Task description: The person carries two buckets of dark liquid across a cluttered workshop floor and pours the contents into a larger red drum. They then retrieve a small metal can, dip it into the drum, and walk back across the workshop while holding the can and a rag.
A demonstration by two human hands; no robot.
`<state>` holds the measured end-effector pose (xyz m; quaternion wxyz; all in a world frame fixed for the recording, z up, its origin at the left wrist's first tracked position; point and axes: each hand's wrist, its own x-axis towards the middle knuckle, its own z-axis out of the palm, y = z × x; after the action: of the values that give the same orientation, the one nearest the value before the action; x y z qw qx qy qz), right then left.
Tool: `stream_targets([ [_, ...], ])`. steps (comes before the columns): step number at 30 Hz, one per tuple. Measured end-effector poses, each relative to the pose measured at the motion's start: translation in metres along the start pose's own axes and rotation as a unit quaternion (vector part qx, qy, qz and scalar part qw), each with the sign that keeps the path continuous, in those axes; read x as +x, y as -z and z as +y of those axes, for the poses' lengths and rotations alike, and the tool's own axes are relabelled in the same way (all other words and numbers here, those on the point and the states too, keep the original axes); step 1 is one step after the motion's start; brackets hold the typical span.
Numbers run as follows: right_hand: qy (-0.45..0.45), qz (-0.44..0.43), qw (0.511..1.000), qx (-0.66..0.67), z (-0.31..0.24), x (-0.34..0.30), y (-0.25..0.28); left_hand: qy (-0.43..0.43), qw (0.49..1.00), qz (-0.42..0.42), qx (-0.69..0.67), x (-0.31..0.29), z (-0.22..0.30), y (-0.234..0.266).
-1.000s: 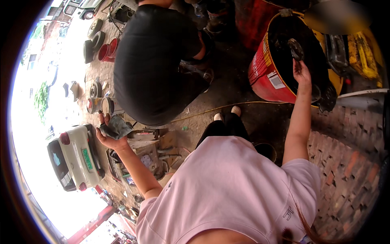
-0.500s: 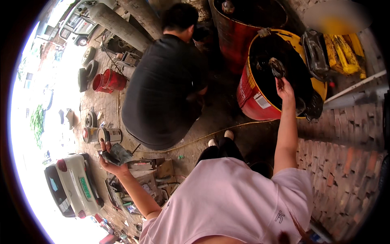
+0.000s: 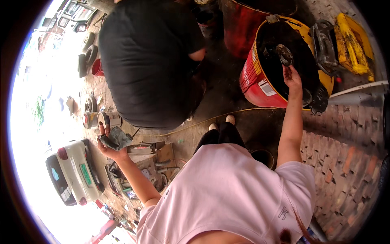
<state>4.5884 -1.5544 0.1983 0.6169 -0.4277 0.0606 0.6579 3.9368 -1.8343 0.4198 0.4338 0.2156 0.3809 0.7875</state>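
My left hand (image 3: 109, 149), out to the left, is closed on a grey-green rag (image 3: 118, 139), with darkened fingertips showing above it. On the other side my right arm reaches over a red drum (image 3: 260, 83) with a yellow rim. There my right hand (image 3: 292, 76) pinches the lower edge of a round, dark, oily-looking part (image 3: 284, 54). This part is held over the drum's black inside; its exact kind cannot be made out. A dark, ragged piece (image 3: 319, 101) hangs at the drum's near right rim.
A person in black (image 3: 148, 65) is bent over ahead of me, left of the drum. Behind it stands another red drum (image 3: 243, 30). Black (image 3: 325, 49) and yellow (image 3: 351, 44) jugs lie at right beside a brick wall (image 3: 341, 162). Scrap parts (image 3: 156, 160) cover the floor at left.
The person in black appears larger and further up and left. My view has shifted a little. Both hands keep their holds, the right one still over the drum.
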Motion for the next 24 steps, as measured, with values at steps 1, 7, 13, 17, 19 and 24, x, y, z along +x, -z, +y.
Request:
stream_targets([
  [1, -0.008, -0.003, 1.000, -0.003, -0.001, 0.000, -0.001, -0.003, 1.000, 0.005, 0.004, 0.000, 0.000, -0.001],
  [7, -0.009, -0.002, 1.000, -0.025, -0.004, 0.010, 0.001, -0.011, 1.000, 0.014, -0.018, 0.000, -0.003, 0.005],
  [13, -0.019, -0.033, 0.999, -0.013, 0.001, 0.007, -0.004, 0.014, 0.990, -0.122, -0.076, -0.004, -0.001, 0.012],
  [17, -0.017, -0.043, 0.999, -0.019, -0.004, 0.006, -0.002, -0.009, 0.999, -0.007, -0.045, -0.012, -0.008, 0.003],
  [19, -0.023, -0.038, 0.999, 0.003, -0.010, 0.006, 0.007, -0.014, 0.998, 0.052, -0.014, -0.011, -0.013, -0.010],
  [24, -0.022, -0.023, 0.999, -0.016, -0.006, 0.000, -0.009, 0.002, 0.996, -0.010, -0.091, -0.023, -0.022, 0.021],
])
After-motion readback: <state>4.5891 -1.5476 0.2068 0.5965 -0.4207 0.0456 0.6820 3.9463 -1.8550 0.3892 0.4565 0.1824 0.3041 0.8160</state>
